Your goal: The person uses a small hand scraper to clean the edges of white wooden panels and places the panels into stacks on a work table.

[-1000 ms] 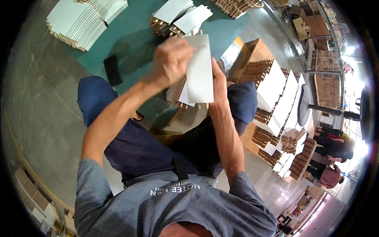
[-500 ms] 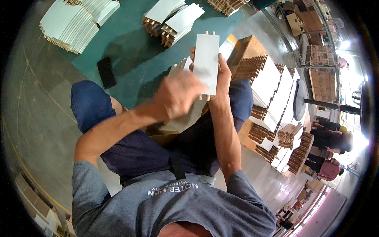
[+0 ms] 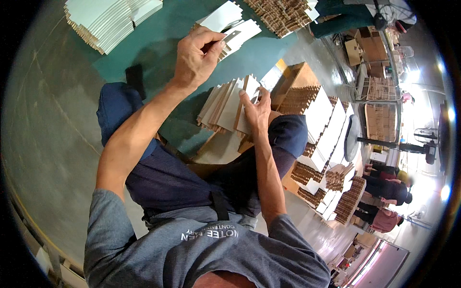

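Observation:
My left hand [image 3: 197, 55] reaches out over the green table, thumb and forefinger pinched together at the edge of a white panel [image 3: 234, 36] by the far middle stack. Part of that panel is hidden by my fingers. Closer to me, my right hand [image 3: 257, 110] grips a white panel [image 3: 244, 108] with its thumb on the face and its fingers around the far side. That panel stands tilted at the right end of a leaning row of white panels [image 3: 218, 103], whose ends show short wooden dowels.
White panels [image 3: 103, 21] fan out at the far left, and more are piled [image 3: 283, 14] at the back. A dark phone [image 3: 135, 79] lies beyond my left knee. At right stand a cardboard box [image 3: 300, 77], tall panel stacks [image 3: 319, 127] and a fan [image 3: 353, 139]. People stand farther off.
The panel held up before me is now down at the leaning row under my right hand. My left hand has moved from it, forward to the far middle stack.

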Motion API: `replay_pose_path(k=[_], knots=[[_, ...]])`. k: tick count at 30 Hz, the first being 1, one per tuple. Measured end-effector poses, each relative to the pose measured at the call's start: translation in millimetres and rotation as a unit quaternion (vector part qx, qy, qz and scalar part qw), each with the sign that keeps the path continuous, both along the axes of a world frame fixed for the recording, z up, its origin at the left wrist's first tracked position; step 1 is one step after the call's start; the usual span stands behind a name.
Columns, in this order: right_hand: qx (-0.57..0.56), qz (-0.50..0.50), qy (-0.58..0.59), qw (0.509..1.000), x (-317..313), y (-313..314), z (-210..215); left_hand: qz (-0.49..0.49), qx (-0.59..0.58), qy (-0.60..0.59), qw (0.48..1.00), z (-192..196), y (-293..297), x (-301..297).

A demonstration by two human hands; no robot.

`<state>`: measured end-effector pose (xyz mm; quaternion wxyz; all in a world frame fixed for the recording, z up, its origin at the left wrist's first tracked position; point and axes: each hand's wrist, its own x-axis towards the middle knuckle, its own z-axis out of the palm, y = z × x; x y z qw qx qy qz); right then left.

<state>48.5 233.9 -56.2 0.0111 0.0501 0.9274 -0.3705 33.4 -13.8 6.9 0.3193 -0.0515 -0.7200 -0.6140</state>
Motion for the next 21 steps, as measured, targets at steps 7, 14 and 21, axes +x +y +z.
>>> replay_pose_path(k=[7,14,21], knots=[[0.097,0.032,0.021,0.995,6,-16,-28,0.005,0.041,0.014,0.999,-1,-15,6],[0.031,0.036,-0.019,0.999,5,-1,-32,0.029,0.000,-0.017,0.999,2,-18,8],[-0.287,-0.007,-0.015,0.958,40,29,54,0.028,-0.014,-0.009,0.999,6,-23,5]])
